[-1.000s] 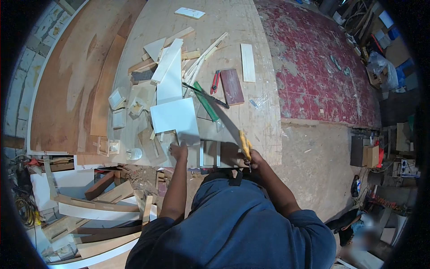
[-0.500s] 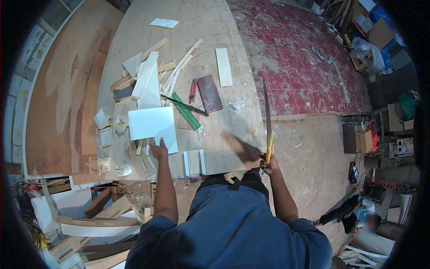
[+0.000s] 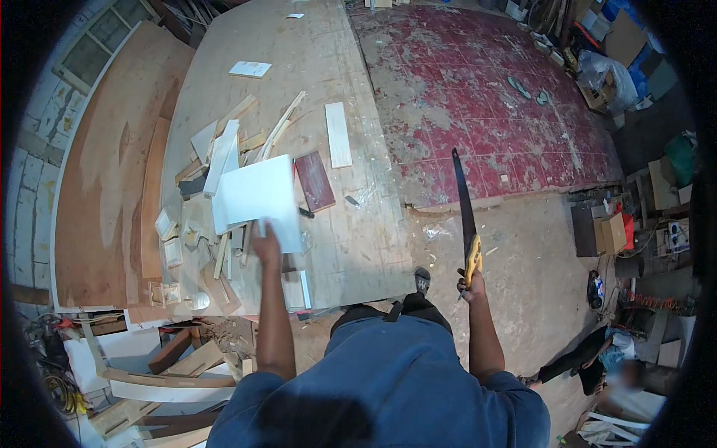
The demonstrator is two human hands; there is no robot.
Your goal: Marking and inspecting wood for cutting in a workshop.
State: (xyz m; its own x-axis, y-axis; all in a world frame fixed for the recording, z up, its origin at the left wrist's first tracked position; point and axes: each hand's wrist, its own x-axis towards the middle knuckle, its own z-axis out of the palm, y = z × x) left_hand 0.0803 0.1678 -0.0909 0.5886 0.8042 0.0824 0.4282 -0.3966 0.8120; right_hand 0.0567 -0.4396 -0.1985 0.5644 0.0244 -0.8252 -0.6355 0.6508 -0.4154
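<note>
Standing at the near edge of a table [image 3: 358,250], we are holding a yellow-handled saw [image 3: 473,256] in our right grip [image 3: 472,285], the fingers wrapping its handle. Its dark blade is pointing away from us over the floor [image 3: 530,246], beyond the table's right edge and past the near right corner. Our left grip [image 3: 267,243], blurring slightly, is clasping an L-shaped white panel [image 3: 254,190] by the inner edge of its notch. Most of the panel is stretching beyond that grip toward the table's far edge, while one arm of it is running just to the grip's right. A maroon block [image 3: 314,181] is lying just beside the panel's right side, and a pale board [image 3: 337,134] is resting farther off, near the table's right edge. On the panel's other side, toward the left edge, white boards [image 3: 222,155] are lying in a loose heap. Small box-shaped pieces [image 3: 172,252] are sitting nearer the near left corner. Well off the table's right edge, another person [image 3: 571,357] is partly showing.
</note>
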